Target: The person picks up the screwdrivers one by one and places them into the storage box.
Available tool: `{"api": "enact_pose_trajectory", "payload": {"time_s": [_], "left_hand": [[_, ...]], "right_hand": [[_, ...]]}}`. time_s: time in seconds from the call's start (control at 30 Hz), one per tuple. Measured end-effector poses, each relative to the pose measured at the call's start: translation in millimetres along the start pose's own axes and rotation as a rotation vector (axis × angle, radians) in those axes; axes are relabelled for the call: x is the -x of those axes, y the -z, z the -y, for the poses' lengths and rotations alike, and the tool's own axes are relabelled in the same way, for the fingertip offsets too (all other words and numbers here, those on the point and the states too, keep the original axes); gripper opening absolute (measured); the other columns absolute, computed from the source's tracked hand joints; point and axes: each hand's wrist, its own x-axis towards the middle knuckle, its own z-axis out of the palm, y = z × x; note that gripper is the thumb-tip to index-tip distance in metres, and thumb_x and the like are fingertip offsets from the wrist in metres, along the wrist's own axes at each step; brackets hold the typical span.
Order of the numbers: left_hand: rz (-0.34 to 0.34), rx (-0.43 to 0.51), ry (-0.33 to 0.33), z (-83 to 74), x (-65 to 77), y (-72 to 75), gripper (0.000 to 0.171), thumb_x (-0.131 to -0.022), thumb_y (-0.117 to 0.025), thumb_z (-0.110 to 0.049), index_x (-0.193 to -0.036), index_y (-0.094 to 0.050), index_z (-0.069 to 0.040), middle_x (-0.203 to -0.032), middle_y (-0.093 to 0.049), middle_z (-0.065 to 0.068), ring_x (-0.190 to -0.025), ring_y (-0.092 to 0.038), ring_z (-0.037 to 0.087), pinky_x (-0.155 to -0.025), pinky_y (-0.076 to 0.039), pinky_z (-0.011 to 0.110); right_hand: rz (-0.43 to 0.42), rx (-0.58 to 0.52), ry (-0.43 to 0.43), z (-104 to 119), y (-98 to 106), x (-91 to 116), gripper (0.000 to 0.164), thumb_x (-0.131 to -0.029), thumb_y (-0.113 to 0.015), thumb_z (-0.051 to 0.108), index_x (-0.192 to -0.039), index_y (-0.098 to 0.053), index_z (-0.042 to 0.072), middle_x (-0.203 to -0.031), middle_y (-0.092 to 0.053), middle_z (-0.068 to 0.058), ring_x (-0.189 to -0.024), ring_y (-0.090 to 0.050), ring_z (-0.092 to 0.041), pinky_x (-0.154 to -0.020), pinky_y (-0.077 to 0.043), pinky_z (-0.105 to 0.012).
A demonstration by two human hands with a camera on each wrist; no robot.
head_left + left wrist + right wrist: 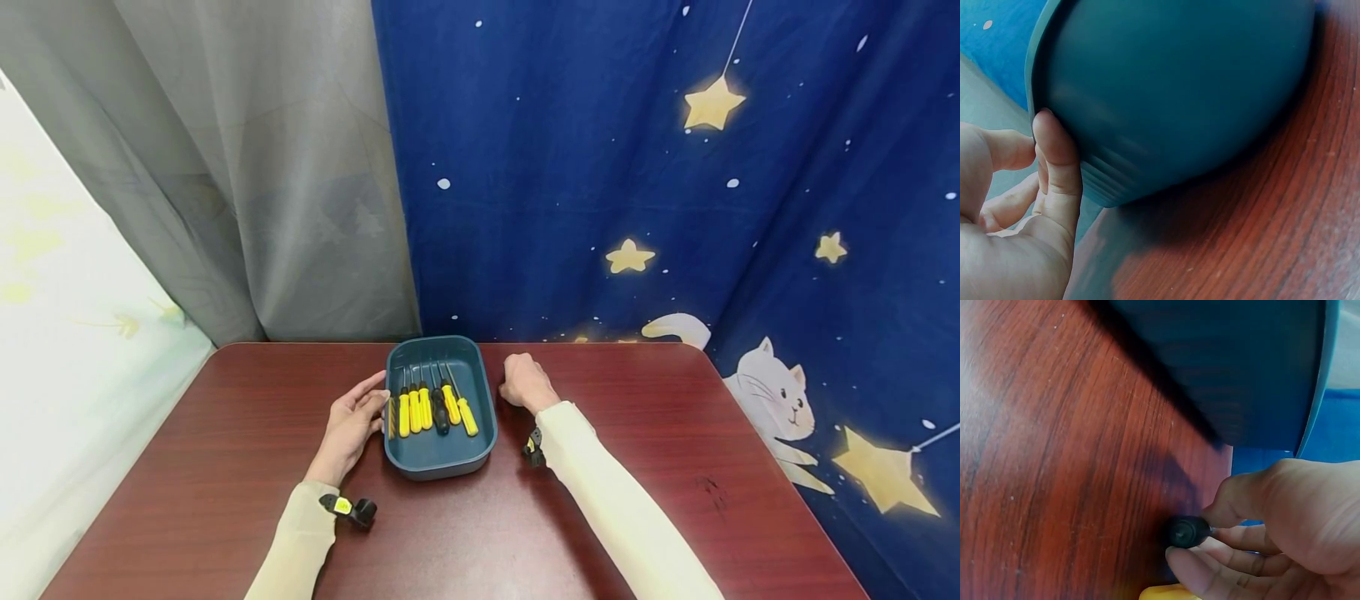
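A dark teal plastic bin [438,460] stands near the table's back edge. Inside it several yellow-handled screwdrivers [416,408] and a black-handled one [441,415] lie side by side, shafts pointing away from me. My left hand [352,425] pinches the bin's left rim, thumb and fingers on either side of the wall in the left wrist view. Right of the bin, my right hand [527,383] is low at the tabletop. Between its thumb and fingers, a black screwdriver handle [1186,531] shows end-on in the right wrist view; the hand hides most of it.
A yellow piece [1169,592] peeks in below the right hand's fingers in the right wrist view. The reddish-brown wooden table [465,542] extends around the bin. Behind it hang a grey curtain [315,208] and a blue starry curtain [540,167].
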Motion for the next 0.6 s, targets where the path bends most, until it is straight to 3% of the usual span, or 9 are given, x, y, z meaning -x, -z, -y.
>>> {"api": "enact_pose_trajectory", "payload": {"time_s": [0.3, 0.6], "left_hand": [[-0.001, 0.001, 0.011, 1.4, -0.2, 0.9, 0.048, -0.103, -0.061, -0.012, -0.150, -0.051, -0.016, -0.107, -0.068, 0.005, -0.071, -0.058, 0.006, -0.057, -0.051, 0.017], [0.001, 0.001, 0.004, 0.6, -0.3, 0.0, 0.048, -0.103, -0.061, -0.012, -0.151, -0.051, -0.016, -0.106, -0.067, 0.004, -0.071, -0.057, 0.005, -0.057, -0.051, 0.017]], "right_hand": [[0.007, -0.017, 0.010, -0.1, 0.5, 2.3, 0.006, -0.083, -0.067, 0.007, -0.078, -0.067, 0.009, -0.083, -0.066, -0.010, -0.070, -0.060, -0.024, -0.064, -0.053, -0.036], [-0.014, -0.024, 0.019, -0.7, 2.3, 3.3, 0.019, -0.082, -0.067, 0.007, -0.066, -0.059, 0.012, -0.079, -0.064, -0.009, -0.067, -0.060, -0.024, -0.061, -0.051, -0.036]]}}
